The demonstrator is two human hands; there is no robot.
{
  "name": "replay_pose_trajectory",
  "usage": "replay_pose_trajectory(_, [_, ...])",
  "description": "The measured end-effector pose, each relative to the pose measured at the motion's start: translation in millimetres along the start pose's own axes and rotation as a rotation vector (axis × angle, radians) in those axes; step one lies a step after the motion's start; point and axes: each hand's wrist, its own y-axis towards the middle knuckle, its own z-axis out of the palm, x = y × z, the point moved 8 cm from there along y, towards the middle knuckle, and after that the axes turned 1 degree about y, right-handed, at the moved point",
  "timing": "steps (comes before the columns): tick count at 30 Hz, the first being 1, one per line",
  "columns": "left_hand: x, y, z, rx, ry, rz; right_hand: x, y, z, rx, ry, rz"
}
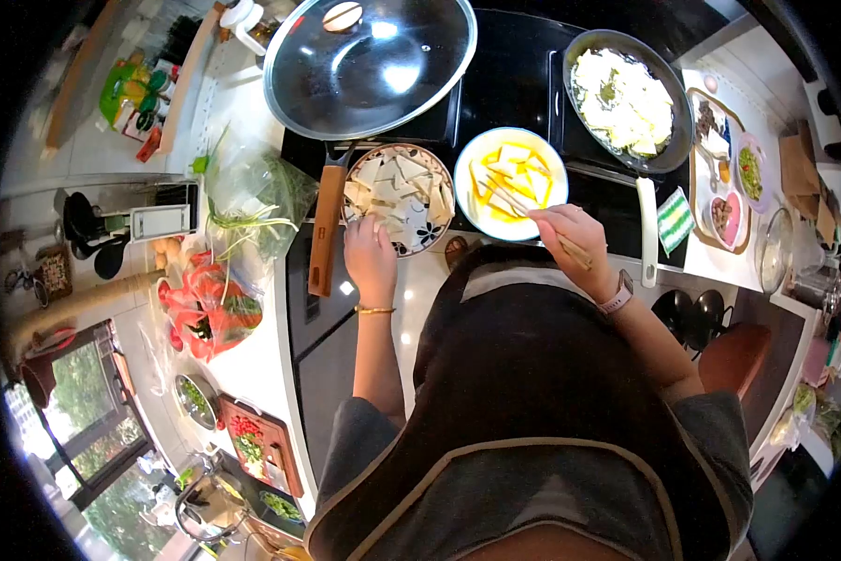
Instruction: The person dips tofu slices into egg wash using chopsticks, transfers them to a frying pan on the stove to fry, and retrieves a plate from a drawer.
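My right hand is closed round a pair of wooden chopsticks. Their tips reach into a white bowl with a blue rim, which holds pale, flat slices, probably tofu, in yellow beaten egg. To its left is a patterned plate bearing more of the pale slices. My left hand is at that plate's near left rim, fingers bent over the edge; its fingertips are partly hidden among the slices.
A lidded wok stands on the black stove, its wooden handle jutting toward me beside my left hand. A frying pan with pale pieces sits right, its white handle also pointing at me. A tray lies farther right.
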Motion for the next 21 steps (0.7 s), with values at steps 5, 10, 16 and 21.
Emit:
replay_pose_trajectory(5, [-2.3, 32.4, 22.2, -0.047, 0.045, 0.074, -2.0, 6.8, 8.0, -0.008, -0.079, -0.022])
replay_pose_trajectory(10, [-8.6, 47.6, 29.9, 0.128, 0.173, 0.075, -5.0, 0.0, -2.0, 0.016, -0.1, 0.072])
replay_pose_trajectory(16, [-3.2, 54.1, 18.5, 0.21, -0.036, -0.005, -6.4, -14.8, -18.8, -0.055, -0.051, 0.132])
replay_pose_trajectory(21, [-38.6, 37.0, 12.7, 0.073, -0.204, 0.093, -4.1, -25.2, -3.4, 0.084, 0.049, 0.071])
